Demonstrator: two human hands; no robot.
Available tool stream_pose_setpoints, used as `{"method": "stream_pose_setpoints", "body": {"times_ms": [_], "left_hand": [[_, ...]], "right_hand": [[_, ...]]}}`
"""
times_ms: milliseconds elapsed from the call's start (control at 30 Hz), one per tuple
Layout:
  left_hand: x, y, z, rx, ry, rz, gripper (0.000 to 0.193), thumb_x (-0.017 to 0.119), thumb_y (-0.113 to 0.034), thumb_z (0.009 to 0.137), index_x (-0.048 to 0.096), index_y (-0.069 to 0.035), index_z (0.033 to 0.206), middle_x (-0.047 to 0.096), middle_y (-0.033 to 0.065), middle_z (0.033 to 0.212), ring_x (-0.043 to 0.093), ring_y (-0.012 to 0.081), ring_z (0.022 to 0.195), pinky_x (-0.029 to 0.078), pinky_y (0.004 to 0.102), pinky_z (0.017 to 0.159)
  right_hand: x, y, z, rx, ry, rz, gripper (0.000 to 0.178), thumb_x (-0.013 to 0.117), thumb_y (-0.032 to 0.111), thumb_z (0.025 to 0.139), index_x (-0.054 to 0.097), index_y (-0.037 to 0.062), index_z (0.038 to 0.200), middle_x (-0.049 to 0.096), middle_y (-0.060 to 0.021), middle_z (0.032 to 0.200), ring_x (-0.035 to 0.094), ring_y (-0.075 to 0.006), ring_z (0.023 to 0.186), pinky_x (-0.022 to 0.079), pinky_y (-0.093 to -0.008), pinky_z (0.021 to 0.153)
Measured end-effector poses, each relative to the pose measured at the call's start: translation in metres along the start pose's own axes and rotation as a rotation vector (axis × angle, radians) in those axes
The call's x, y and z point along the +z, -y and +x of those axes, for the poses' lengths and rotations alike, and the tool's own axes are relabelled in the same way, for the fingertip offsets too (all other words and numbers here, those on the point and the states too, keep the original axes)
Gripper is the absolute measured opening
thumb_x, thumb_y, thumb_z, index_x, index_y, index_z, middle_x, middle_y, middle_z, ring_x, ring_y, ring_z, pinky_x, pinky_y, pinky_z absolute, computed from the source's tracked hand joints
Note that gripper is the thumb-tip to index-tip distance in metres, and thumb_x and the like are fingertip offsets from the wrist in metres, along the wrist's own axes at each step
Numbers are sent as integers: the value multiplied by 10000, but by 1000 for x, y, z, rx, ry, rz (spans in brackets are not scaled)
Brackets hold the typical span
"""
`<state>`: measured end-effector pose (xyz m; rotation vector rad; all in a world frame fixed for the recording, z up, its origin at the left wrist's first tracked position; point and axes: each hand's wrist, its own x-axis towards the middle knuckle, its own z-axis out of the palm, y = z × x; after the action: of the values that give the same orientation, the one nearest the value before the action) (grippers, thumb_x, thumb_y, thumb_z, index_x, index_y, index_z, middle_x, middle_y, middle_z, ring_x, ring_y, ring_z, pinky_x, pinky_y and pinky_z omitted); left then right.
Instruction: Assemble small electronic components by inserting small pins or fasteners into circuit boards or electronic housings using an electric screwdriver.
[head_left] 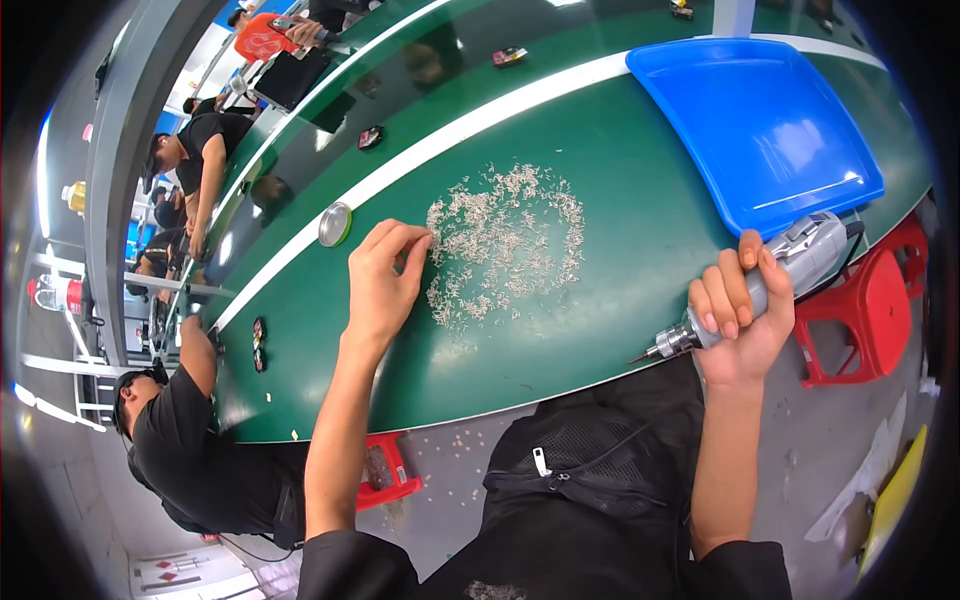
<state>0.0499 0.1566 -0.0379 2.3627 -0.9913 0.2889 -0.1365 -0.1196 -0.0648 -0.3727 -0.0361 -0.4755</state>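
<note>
Many tiny silvery screws (508, 238) lie loosely spread in a round patch on the green tabletop (480, 375). At the left edge of this patch is my left hand (384, 272), its thumb and forefinger pinched together at the outermost screws. Whatever lies between those fingertips is too small to make out. My right hand (742, 310) is wrapped around a grey electric screwdriver (812, 252), held near the table's front edge. Its thin bit points left, toward my body side of the patch.
A blue plastic tray (795, 140) stands at the far right. Left of the screws is a small round tin (335, 225). Small dark parts (371, 137) sit along the belt beyond a white strip. A red stool (862, 315) is at right; co-workers (200, 430) sit at left.
</note>
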Motion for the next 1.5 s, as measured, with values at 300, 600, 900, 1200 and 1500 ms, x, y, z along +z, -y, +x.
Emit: {"method": "stream_pose_setpoints", "body": {"times_ms": [300,600,900,1200,1500], "left_hand": [[5,12,-11,-142,-103,-137,30,613,19,833,628,44,836,625,49,760,560,88,677,465,221,650],[7,5,-13,-79,-164,-102,136,612,37,844,688,18,955,681,73,836,600,93,711,478,220,649],[10,1,-20,-221,-160,-372,77,642,12,836,662,45,901,667,57,800,575,84,674,459,207,623],[12,-1,-15,-55,-209,-164,105,658,16,807,703,5,902,666,52,798,527,70,616,411,201,547],[8,2,-17,-157,-221,-266,104,676,29,791,706,5,887,634,21,808,502,49,635,396,192,558]], "right_hand": [[-1,-1,2,-13,26,2,161,432,196,943,476,58,872,348,21,494,339,-87,389,369,-264,455],[0,-1,2,-16,14,-1,168,435,199,946,480,55,871,341,22,494,338,-86,388,373,-263,452],[-2,-1,1,-24,28,18,170,438,200,945,486,53,872,347,21,500,340,-86,396,371,-263,451],[-2,-2,1,-34,23,9,167,439,188,945,494,49,870,349,19,501,337,-86,397,366,-263,452],[1,-1,1,-46,6,14,173,445,190,945,505,56,854,341,25,494,334,-80,396,358,-260,451]]}}
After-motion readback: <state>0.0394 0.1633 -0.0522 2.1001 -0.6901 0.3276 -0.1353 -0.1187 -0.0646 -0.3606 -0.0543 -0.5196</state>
